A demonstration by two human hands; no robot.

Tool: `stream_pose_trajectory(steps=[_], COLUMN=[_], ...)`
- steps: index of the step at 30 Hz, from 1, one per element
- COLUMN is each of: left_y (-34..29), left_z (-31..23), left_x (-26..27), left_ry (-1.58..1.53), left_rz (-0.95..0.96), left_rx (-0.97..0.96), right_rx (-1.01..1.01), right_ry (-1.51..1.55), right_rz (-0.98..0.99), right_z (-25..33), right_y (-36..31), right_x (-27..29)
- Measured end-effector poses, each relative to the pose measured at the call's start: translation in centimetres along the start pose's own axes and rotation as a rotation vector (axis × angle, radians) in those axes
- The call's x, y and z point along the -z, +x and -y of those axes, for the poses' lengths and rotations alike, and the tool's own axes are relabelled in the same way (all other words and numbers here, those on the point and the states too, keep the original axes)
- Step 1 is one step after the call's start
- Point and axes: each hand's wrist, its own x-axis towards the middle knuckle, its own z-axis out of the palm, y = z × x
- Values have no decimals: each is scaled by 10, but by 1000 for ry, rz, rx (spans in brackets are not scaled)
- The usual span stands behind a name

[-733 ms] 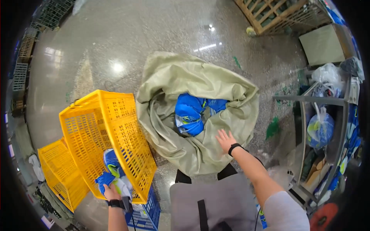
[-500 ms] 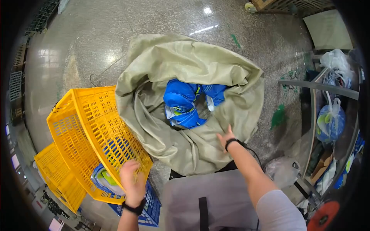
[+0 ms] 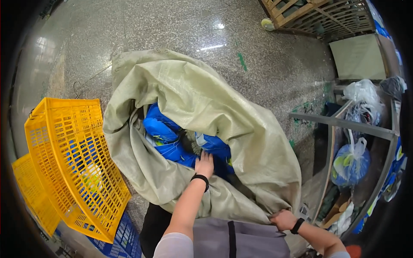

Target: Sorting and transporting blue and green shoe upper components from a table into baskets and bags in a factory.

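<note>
A large pale olive woven sack [image 3: 180,86] stands in front of me with its mouth spread wide. Inside it lie several glossy blue bundles [image 3: 161,122] with white and lime-green markings; what exactly they are, I cannot tell. My left hand [image 3: 204,165] reaches over the near rim into the mouth, fingers stretched flat, touching or just beside the blue bundles. At the near right edge of the sack, my right hand [image 3: 284,220] has its fingers closed on a fold of the cloth. Both wrists wear black bands.
Yellow slatted crates [image 3: 81,159] stand at the left, with blue pieces showing through, above a blue crate [image 3: 118,238]. On the right is a metal-framed rack [image 3: 344,122] hung with plastic bags [image 3: 352,163]. A wooden crate [image 3: 318,13] sits at the far right. Grey cloth [image 3: 254,241] covers my lap.
My left hand has moved from beside the yellow crate into the sack's mouth. My right hand has shifted right and nearer, gripping the rim. The sack's mouth has been pulled toward the right.
</note>
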Motion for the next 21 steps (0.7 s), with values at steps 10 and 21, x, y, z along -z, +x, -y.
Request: stream_pose_trajectory(steps=[10,21], left_y=[-81,-301], left_z=[27,-92], left_x=[5,518], left_ry=[-234,-1746], left_rz=[316,-314], left_rx=[387,-83], right_rx=[-298,-443], right_ry=[204,-182], right_rz=[-514,-344], right_z=[42,64], right_y=[21,-38], right_x=[40,26])
